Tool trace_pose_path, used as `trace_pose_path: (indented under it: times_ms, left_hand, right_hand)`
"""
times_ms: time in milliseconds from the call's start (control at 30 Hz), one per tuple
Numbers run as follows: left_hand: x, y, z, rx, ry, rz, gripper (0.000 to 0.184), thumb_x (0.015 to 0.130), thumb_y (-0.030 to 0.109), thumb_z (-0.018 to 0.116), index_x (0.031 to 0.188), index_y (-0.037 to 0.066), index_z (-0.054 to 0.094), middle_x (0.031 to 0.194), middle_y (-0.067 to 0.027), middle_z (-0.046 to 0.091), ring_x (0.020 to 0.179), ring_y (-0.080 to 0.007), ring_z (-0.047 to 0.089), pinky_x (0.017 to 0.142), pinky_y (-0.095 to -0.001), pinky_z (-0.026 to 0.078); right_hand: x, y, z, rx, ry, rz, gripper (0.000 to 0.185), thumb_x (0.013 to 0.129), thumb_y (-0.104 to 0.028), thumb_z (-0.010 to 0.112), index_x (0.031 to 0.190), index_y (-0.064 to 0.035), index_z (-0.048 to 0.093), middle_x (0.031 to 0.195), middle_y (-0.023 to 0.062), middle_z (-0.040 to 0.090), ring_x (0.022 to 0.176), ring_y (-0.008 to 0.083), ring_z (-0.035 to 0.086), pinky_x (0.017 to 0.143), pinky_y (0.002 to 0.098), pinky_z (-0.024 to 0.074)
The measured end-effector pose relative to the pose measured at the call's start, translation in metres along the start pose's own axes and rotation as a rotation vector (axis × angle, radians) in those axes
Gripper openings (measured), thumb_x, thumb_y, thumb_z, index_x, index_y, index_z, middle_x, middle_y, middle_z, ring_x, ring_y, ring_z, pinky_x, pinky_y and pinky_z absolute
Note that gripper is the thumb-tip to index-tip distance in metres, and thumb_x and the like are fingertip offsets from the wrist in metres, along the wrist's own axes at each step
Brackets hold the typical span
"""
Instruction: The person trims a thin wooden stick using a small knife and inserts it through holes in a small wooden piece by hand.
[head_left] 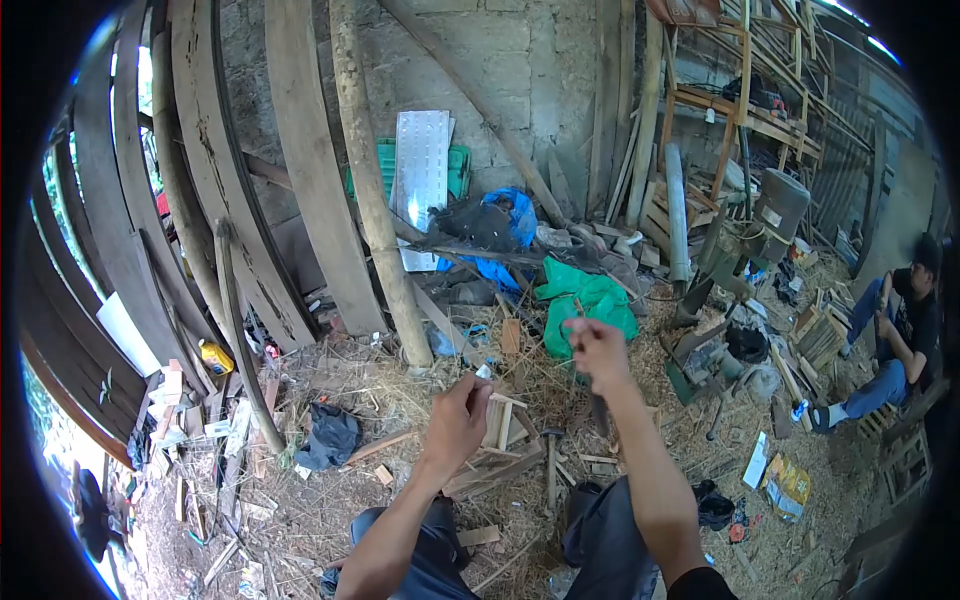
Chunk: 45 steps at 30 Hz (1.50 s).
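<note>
My left hand (458, 418) is raised near the middle of the view, its fingers pinched on a small white piece (484, 372). To its right my right hand (600, 352) is closed in front of a green plastic bag (562, 290); a dark, thin object (600, 414) shows below it, and I cannot make out exactly what the fingers hold. The two hands are apart. Beneath them a small wooden frame (503, 425) lies on the ground, beside a hammer (551, 465) standing between my knees.
Wooden planks (300, 150) lean at the left. A person (905, 330) sits at the far right. A black bag (330, 437), a yellow sack (787, 487) and wood scraps lie on the straw-covered ground. A machine (725, 270) stands at the right.
</note>
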<state>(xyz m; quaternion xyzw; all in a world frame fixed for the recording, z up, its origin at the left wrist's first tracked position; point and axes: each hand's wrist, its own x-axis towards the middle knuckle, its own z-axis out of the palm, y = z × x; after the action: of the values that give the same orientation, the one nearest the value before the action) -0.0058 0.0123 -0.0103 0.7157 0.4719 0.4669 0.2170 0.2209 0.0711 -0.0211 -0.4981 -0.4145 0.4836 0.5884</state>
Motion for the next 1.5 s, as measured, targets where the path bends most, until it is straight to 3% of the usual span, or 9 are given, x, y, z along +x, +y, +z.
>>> trace_pose_path:
  times_ms: [333,500,733,833,1067,1167,1333,1400,1500]
  left_hand:
    - [0.003,-0.013,0.011,0.026,0.032,0.036,0.008,0.087,0.005,0.058,0.086,-0.002,0.056,0.064,-0.0179,0.058,0.052,-0.0262,0.055,0.05,-0.0344,0.041]
    - [0.002,-0.021,0.02,-0.012,0.01,-0.021,0.009,0.087,0.009,0.057,0.087,-0.001,0.058,0.063,-0.0112,0.057,0.053,-0.016,0.052,0.052,-0.0303,0.041]
    - [0.003,-0.07,0.074,0.003,-0.151,-0.075,0.012,0.089,0.011,0.056,0.095,0.0,0.057,0.07,-0.0084,0.058,0.059,-0.013,0.054,0.055,-0.0287,0.045]
    - [0.0,-0.099,0.135,-0.506,-0.347,-0.615,0.016,0.089,0.015,0.058,0.098,0.002,0.057,0.083,-0.0038,0.057,0.066,-0.0108,0.055,0.06,-0.026,0.051]
    - [-0.081,-0.179,0.302,-0.331,-0.394,-0.71,0.016,0.086,0.017,0.062,0.09,0.002,0.061,0.076,-0.0062,0.061,0.065,-0.014,0.058,0.058,-0.0305,0.047]
    - [-0.117,-0.208,0.344,-0.255,-0.279,-0.872,0.016,0.083,0.018,0.066,0.088,0.003,0.062,0.076,-0.0061,0.062,0.069,-0.0162,0.06,0.064,-0.0312,0.048]
    - [-0.147,-0.251,0.382,-0.003,-0.236,-0.924,0.009,0.077,0.013,0.066,0.081,0.005,0.064,0.084,-0.0105,0.065,0.075,-0.0269,0.063,0.067,-0.0372,0.048]
    - [-0.165,-0.264,0.395,0.256,-0.217,-0.67,0.006,0.076,0.01,0.064,0.08,0.006,0.063,0.085,-0.0124,0.065,0.078,-0.0304,0.062,0.07,-0.0398,0.047]
    - [-0.174,-0.263,0.401,0.313,-0.205,-0.713,0.008,0.075,0.011,0.061,0.081,0.006,0.063,0.085,-0.0149,0.065,0.083,-0.0336,0.059,0.072,-0.0417,0.046]
  right_hand:
    - [-0.025,-0.017,0.013,0.078,-0.324,0.096,0.024,0.093,-0.022,0.057,0.106,-0.0019,0.06,0.07,0.0013,0.054,0.047,0.0058,0.038,0.04,0.0208,0.0257]
    - [0.031,0.01,-0.058,0.152,0.231,-0.046,0.014,0.092,-0.01,0.052,0.094,0.0002,0.061,0.069,0.0031,0.054,0.05,0.0093,0.044,0.04,0.023,0.0338]
    - [0.034,0.019,-0.101,0.0,0.086,0.395,0.016,0.089,-0.005,0.053,0.102,0.0035,0.053,0.078,0.0079,0.06,0.068,0.0185,0.061,0.053,0.0273,0.0514]
    - [0.033,0.071,-0.115,-0.167,0.086,0.386,0.018,0.084,-0.004,0.058,0.101,0.0017,0.057,0.08,0.0089,0.061,0.067,0.0196,0.062,0.051,0.0317,0.0533]
    - [0.007,0.289,-0.193,0.076,0.19,0.558,0.015,0.079,-0.005,0.066,0.093,-0.0033,0.064,0.069,0.0043,0.06,0.056,0.015,0.056,0.047,0.0307,0.047]
    - [-0.01,0.358,-0.207,-0.082,0.244,0.637,0.012,0.082,-0.008,0.065,0.091,-0.0023,0.058,0.081,0.0041,0.059,0.067,0.016,0.058,0.06,0.0323,0.0548]
    - [-0.011,0.411,-0.21,-0.169,0.262,0.585,0.011,0.083,-0.006,0.065,0.092,-0.0014,0.06,0.082,0.0043,0.061,0.072,0.0157,0.061,0.058,0.031,0.0524]
    - [-0.012,0.426,-0.209,-0.009,0.242,0.565,0.014,0.081,-0.007,0.065,0.092,-0.0002,0.06,0.085,0.0077,0.064,0.074,0.0183,0.062,0.059,0.0326,0.0513]
    - [-0.021,0.411,-0.192,-0.865,0.324,0.11,0.019,0.077,-0.01,0.064,0.091,0.002,0.06,0.088,0.0148,0.065,0.074,0.0232,0.063,0.069,0.0347,0.0491]
